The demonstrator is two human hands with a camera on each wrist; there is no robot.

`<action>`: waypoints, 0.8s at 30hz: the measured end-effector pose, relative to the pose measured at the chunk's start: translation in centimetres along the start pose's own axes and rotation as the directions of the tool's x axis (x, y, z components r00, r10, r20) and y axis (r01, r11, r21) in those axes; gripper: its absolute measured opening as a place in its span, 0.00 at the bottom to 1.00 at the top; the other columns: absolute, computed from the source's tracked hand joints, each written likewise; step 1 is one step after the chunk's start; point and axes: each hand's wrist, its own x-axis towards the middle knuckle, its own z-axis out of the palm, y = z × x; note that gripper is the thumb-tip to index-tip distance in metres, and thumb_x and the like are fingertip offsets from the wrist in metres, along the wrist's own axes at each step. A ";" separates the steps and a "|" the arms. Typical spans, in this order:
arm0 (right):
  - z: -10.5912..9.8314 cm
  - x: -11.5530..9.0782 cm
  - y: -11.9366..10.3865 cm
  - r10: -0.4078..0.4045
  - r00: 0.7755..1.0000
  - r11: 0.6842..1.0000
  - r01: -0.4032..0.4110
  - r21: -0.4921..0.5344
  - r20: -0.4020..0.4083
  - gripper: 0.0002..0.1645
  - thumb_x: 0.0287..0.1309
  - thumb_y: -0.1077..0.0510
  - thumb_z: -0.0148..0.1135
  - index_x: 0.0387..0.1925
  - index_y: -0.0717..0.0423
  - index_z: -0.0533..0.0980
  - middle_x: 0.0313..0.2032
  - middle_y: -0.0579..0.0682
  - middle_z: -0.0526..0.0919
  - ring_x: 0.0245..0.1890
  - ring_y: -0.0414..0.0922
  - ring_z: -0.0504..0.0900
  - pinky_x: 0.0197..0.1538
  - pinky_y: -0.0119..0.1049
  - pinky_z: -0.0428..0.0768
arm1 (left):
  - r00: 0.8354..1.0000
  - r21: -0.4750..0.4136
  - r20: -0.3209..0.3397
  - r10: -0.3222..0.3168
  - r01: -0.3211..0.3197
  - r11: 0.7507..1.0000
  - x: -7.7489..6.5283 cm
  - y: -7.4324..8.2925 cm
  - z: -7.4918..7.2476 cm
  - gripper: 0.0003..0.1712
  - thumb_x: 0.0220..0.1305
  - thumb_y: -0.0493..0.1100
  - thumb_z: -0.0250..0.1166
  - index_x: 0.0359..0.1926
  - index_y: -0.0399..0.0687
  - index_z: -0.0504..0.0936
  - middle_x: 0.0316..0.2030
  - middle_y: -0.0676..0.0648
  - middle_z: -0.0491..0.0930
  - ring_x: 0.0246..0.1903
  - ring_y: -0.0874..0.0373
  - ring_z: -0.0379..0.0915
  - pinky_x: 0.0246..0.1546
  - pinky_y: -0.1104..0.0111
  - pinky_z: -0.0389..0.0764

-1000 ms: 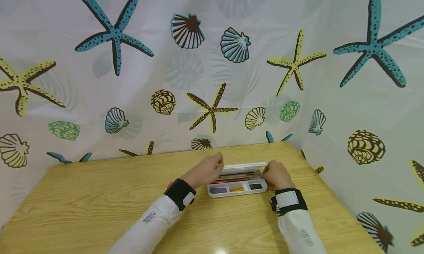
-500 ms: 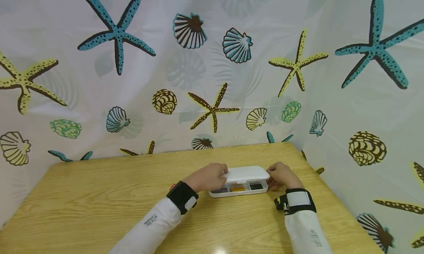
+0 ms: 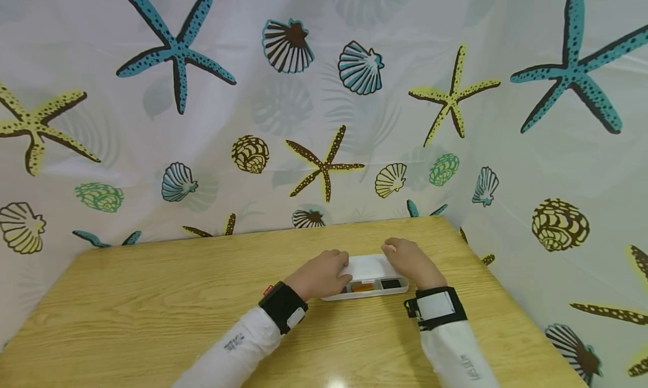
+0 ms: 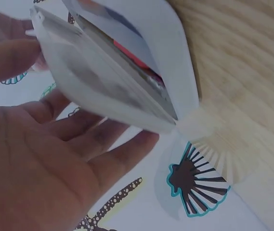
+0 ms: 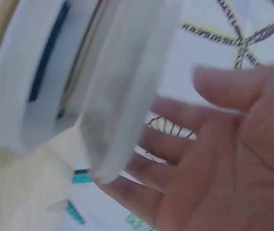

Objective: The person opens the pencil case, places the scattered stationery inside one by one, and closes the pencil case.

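Observation:
A white pencil case [image 3: 372,267] lies on the table, its hinged lid lowered partway over the tray. An orange item [image 3: 362,287] and a dark block [image 3: 390,284] show in front compartments. My left hand [image 3: 320,273] is at the left end, fingers along the lid's outer face and thumb by its front edge. In the left wrist view a red strip [image 4: 131,54] shows inside the gap. My right hand [image 3: 411,261] is over the lid's right end; in the right wrist view its fairly straight fingers reach behind the lid [image 5: 127,91], the thumb apart from it.
The wooden table [image 3: 152,298] extends widely to the left and in front of the case. A curtain [image 3: 243,95] printed with starfish and shells hangs along the back and right edges. Black straps are round both wrists.
The lid has swung from upright down toward the tray, hiding the pencils. My right hand has moved from the case's right end up over the lid. The left hand has come lower with the lid.

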 end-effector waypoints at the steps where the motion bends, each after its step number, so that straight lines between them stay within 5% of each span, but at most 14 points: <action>1: 0.1 0.0 -0.5 -0.031 0.999 0.999 0.031 -0.006 0.035 0.28 0.79 0.55 0.48 0.67 0.73 0.70 0.67 0.74 0.69 0.69 0.69 0.67 0.68 0.63 0.66 | 1.000 0.021 -0.010 0.002 -0.001 1.000 0.0 0.1 0.1 0.16 0.76 0.45 0.60 0.54 0.37 0.78 0.46 0.43 0.80 0.43 0.53 0.77 0.45 0.62 0.79; 5: 0.8 -0.2 -2.1 -0.099 0.982 0.993 0.109 -0.054 0.160 0.30 0.75 0.59 0.54 0.71 0.71 0.66 0.73 0.77 0.55 0.74 0.73 0.55 0.71 0.65 0.59 | 0.999 0.093 -0.025 -0.031 0.033 0.995 -0.3 0.8 0.8 0.23 0.78 0.48 0.58 0.62 0.34 0.72 0.57 0.37 0.78 0.56 0.44 0.77 0.56 0.55 0.79; 11: 2.0 -0.7 -3.3 -0.046 0.975 0.981 0.085 -0.172 0.219 0.32 0.76 0.57 0.54 0.73 0.69 0.64 0.75 0.75 0.55 0.74 0.74 0.53 0.69 0.71 0.56 | 0.987 0.114 0.038 -0.156 0.151 0.982 -0.7 1.5 2.0 0.37 0.82 0.53 0.50 0.80 0.37 0.54 0.77 0.34 0.56 0.76 0.36 0.52 0.73 0.47 0.59; 24: 2.8 -1.0 -3.9 0.006 0.983 0.961 0.045 -0.274 0.181 0.34 0.76 0.56 0.55 0.75 0.67 0.61 0.75 0.73 0.55 0.76 0.72 0.50 0.68 0.75 0.56 | 0.975 0.238 0.030 -0.221 0.208 0.949 0.4 2.4 3.0 0.38 0.80 0.57 0.51 0.79 0.38 0.58 0.78 0.36 0.54 0.77 0.37 0.48 0.74 0.48 0.57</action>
